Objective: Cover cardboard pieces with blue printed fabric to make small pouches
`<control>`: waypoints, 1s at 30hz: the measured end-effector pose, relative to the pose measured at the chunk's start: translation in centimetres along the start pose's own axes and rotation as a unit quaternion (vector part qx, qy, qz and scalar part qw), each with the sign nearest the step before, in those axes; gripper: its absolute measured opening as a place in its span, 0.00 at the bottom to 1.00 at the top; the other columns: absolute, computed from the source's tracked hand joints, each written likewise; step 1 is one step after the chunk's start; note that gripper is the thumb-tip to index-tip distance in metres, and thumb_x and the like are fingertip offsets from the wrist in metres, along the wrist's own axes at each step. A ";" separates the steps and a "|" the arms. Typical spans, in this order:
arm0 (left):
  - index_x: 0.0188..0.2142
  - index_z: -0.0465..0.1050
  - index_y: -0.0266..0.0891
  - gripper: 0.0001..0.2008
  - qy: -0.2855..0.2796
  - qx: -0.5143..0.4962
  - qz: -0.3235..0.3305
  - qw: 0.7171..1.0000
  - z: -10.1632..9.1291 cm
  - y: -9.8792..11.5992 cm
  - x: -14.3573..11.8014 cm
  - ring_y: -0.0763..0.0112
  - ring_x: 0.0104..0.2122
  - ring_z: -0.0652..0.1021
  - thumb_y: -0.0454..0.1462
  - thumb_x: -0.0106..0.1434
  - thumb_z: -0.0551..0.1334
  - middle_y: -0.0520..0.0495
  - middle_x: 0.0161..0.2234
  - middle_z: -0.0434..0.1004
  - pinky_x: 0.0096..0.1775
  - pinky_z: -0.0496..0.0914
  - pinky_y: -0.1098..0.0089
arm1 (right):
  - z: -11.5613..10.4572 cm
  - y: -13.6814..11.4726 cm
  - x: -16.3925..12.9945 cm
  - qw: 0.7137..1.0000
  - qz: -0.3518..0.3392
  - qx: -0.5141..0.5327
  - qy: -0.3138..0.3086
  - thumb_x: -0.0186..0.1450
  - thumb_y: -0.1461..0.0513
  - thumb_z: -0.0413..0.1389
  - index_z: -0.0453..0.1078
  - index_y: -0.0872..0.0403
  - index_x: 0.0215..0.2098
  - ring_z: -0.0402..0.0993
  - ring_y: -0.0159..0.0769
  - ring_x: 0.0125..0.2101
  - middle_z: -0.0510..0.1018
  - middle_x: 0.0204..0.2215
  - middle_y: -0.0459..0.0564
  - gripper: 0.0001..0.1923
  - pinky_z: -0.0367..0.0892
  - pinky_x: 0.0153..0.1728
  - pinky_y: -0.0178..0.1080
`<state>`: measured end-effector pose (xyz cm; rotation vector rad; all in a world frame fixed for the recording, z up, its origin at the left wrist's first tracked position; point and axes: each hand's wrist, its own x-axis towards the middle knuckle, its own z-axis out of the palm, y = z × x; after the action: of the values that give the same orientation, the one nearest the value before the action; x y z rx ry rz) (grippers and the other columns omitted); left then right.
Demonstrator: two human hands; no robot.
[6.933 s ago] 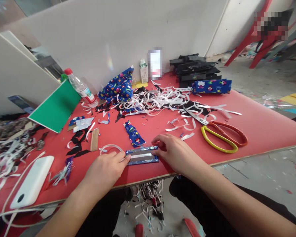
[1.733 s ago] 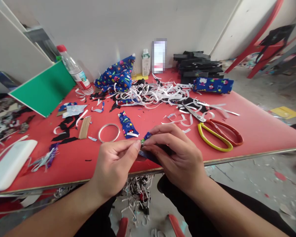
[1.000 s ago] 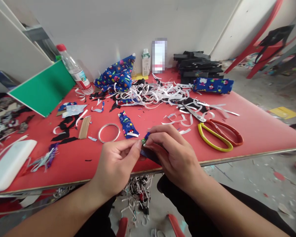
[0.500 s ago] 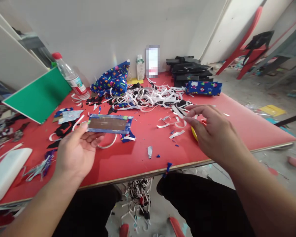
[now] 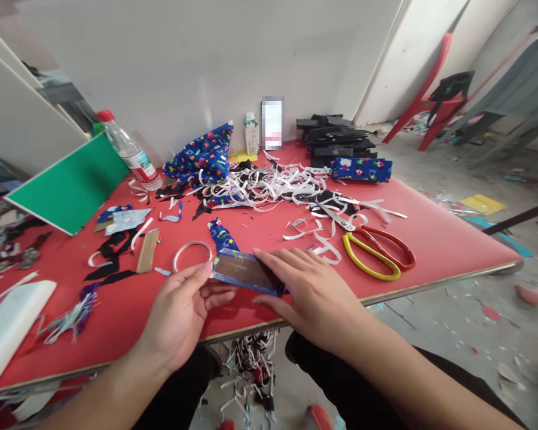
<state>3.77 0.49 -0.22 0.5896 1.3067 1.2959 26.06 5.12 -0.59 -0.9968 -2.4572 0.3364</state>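
A flat rectangular panel (image 5: 246,270), brown in the middle with blue patterned fabric folded over its edges, is held tilted just above the table's front. My left hand (image 5: 177,313) pinches its left end, thumb on top and fingers beneath. At the right end, my right hand (image 5: 316,292) grips it between thumb and fingers, hiding that edge. Scissors (image 5: 367,248) with one yellow and one red handle lie to the right of my right hand. Behind the panel are a blue patterned fabric scrap (image 5: 223,236) and a roll of tape (image 5: 192,257).
White and black strips (image 5: 273,185) are heaped at the back of the red table (image 5: 452,239). Around them stand a plastic bottle (image 5: 137,158), bunched blue fabric (image 5: 201,158), black pieces (image 5: 341,140) and a blue wrapped piece (image 5: 361,169). A green board (image 5: 72,185) leans at left.
My right hand has left the scissors, moving left onto the panel's right end. My left hand has brought the panel right and lower. The scissors now lie in full view.
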 end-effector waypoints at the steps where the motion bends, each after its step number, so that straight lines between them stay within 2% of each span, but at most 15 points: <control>1: 0.35 0.82 0.37 0.14 -0.011 0.050 0.016 0.999 -0.5 0.3 0.1 0.62 0.32 0.86 0.46 0.60 0.73 0.42 0.34 0.87 0.37 0.83 0.65 | 0.1 -0.1 0.0 1.000 0.012 0.008 -0.023 0.68 0.54 0.66 0.67 0.58 0.66 0.80 0.54 0.48 0.83 0.51 0.61 0.32 0.76 0.47 0.56; 3: 0.40 0.83 0.38 0.18 -0.027 0.232 0.098 0.967 -2.0 0.9 0.7 0.55 0.38 0.86 0.51 0.65 0.67 0.40 0.38 0.87 0.43 0.82 0.56 | 0.0 0.1 0.1 0.997 0.028 0.030 -0.066 0.68 0.58 0.66 0.70 0.56 0.64 0.80 0.52 0.48 0.83 0.50 0.59 0.28 0.76 0.48 0.54; 4: 0.44 0.84 0.39 0.17 -0.037 0.363 0.164 0.917 -3.1 1.2 1.2 0.53 0.43 0.86 0.49 0.66 0.67 0.40 0.42 0.87 0.50 0.80 0.53 | -0.1 0.3 0.0 0.995 0.027 0.039 -0.087 0.68 0.59 0.67 0.71 0.55 0.63 0.80 0.51 0.48 0.83 0.50 0.58 0.27 0.75 0.49 0.53; 5: 0.47 0.83 0.41 0.18 -0.020 0.485 0.240 0.840 -4.1 1.4 1.8 0.50 0.48 0.84 0.48 0.63 0.70 0.41 0.47 0.86 0.57 0.76 0.47 | -0.1 0.5 0.0 0.993 0.022 0.043 -0.106 0.66 0.60 0.68 0.72 0.54 0.62 0.80 0.51 0.48 0.83 0.49 0.58 0.27 0.75 0.49 0.53; 7: 0.51 0.82 0.40 0.17 -0.029 0.625 0.331 0.706 -6.1 1.5 3.0 0.43 0.56 0.79 0.44 0.65 0.68 0.39 0.55 0.83 0.61 0.69 0.40 | 0.0 0.7 -0.1 0.991 0.012 0.040 -0.127 0.64 0.60 0.71 0.70 0.54 0.65 0.79 0.51 0.48 0.84 0.49 0.58 0.33 0.74 0.51 0.53; 8: 0.51 0.82 0.39 0.15 -0.037 0.662 0.350 0.662 -6.9 1.5 3.6 0.44 0.55 0.79 0.42 0.68 0.65 0.39 0.55 0.83 0.60 0.70 0.39 | 0.0 0.7 -0.1 0.991 0.011 0.041 -0.127 0.62 0.58 0.73 0.68 0.54 0.68 0.78 0.53 0.50 0.83 0.51 0.59 0.39 0.73 0.52 0.54; 10: 0.47 0.82 0.37 0.13 -0.041 0.699 0.369 0.611 -8.0 1.2 4.6 0.46 0.50 0.81 0.39 0.73 0.60 0.38 0.50 0.84 0.56 0.74 0.41 | -0.1 0.4 0.3 0.992 0.013 0.057 -0.116 0.56 0.50 0.76 0.65 0.53 0.71 0.75 0.56 0.56 0.80 0.58 0.60 0.49 0.71 0.56 0.56; 12: 0.44 0.82 0.35 0.13 -0.028 0.709 0.379 0.593 -8.4 1.1 5.1 0.48 0.46 0.81 0.38 0.75 0.58 0.38 0.46 0.85 0.52 0.76 0.43 | -0.2 0.0 1.3 0.990 0.017 0.091 -0.104 0.52 0.43 0.75 0.68 0.51 0.67 0.73 0.57 0.59 0.78 0.61 0.59 0.50 0.69 0.58 0.57; 14: 0.46 0.81 0.35 0.12 -0.009 0.704 0.391 0.592 -8.1 1.3 5.1 0.47 0.47 0.81 0.38 0.74 0.59 0.37 0.46 0.85 0.52 0.76 0.43 | -0.1 -0.4 3.1 0.986 0.039 0.132 -0.091 0.59 0.42 0.71 0.74 0.50 0.60 0.76 0.52 0.55 0.81 0.57 0.55 0.37 0.70 0.56 0.52; 16: 0.48 0.80 0.35 0.12 -0.012 0.684 0.409 0.604 -7.5 1.8 4.4 0.48 0.49 0.80 0.39 0.73 0.61 0.37 0.48 0.84 0.55 0.75 0.43 | 0.5 -0.8 5.4 0.982 0.092 0.143 -0.077 0.69 0.48 0.65 0.78 0.51 0.51 0.80 0.45 0.47 0.84 0.48 0.53 0.19 0.71 0.48 0.45; 18: 0.52 0.77 0.37 0.15 -0.068 0.655 0.420 0.624 -6.6 2.1 3.4 0.50 0.52 0.80 0.43 0.71 0.65 0.38 0.51 0.83 0.58 0.74 0.44 | 1.6 -0.9 7.5 0.983 0.131 0.084 -0.099 0.69 0.55 0.65 0.79 0.54 0.45 0.79 0.45 0.42 0.84 0.44 0.56 0.12 0.69 0.42 0.44; 21: 0.63 0.69 0.39 0.28 -0.213 0.628 0.386 0.641 -5.5 1.9 2.3 0.51 0.60 0.77 0.46 0.68 0.69 0.37 0.60 0.78 0.60 0.74 0.47 | 3.5 -0.7 9.3 0.978 0.121 0.064 -0.157 0.65 0.64 0.65 0.79 0.55 0.37 0.78 0.43 0.36 0.84 0.37 0.55 0.02 0.64 0.35 0.41; 23: 0.68 0.63 0.40 0.31 -0.257 0.619 0.374 0.641 -5.3 1.4 2.1 0.52 0.63 0.74 0.44 0.70 0.67 0.37 0.64 0.74 0.62 0.72 0.48 | 4.1 -0.3 9.6 0.975 0.115 0.089 -0.166 0.65 0.67 0.63 0.78 0.53 0.34 0.77 0.38 0.33 0.84 0.33 0.51 0.03 0.62 0.32 0.38; 26: 0.68 0.61 0.43 0.26 -0.270 0.605 0.380 0.646 -5.6 0.4 2.7 0.56 0.63 0.74 0.41 0.74 0.63 0.39 0.65 0.73 0.62 0.73 0.50 | 3.8 0.9 9.4 0.971 0.120 0.125 -0.164 0.67 0.66 0.62 0.78 0.52 0.35 0.76 0.33 0.31 0.84 0.31 0.47 0.04 0.63 0.32 0.36; 30: 0.67 0.60 0.44 0.24 -0.265 0.593 0.400 0.647 -5.7 -0.3 3.4 0.59 0.59 0.76 0.40 0.75 0.61 0.41 0.60 0.77 0.59 0.75 0.55 | 2.2 3.4 9.0 0.975 0.154 0.124 -0.102 0.69 0.63 0.61 0.80 0.52 0.40 0.80 0.37 0.35 0.85 0.35 0.49 0.05 0.70 0.39 0.40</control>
<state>-2.06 1.59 -3.12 2.5004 1.2554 0.5427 21.35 13.76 -0.92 -1.2861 -2.3538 0.8648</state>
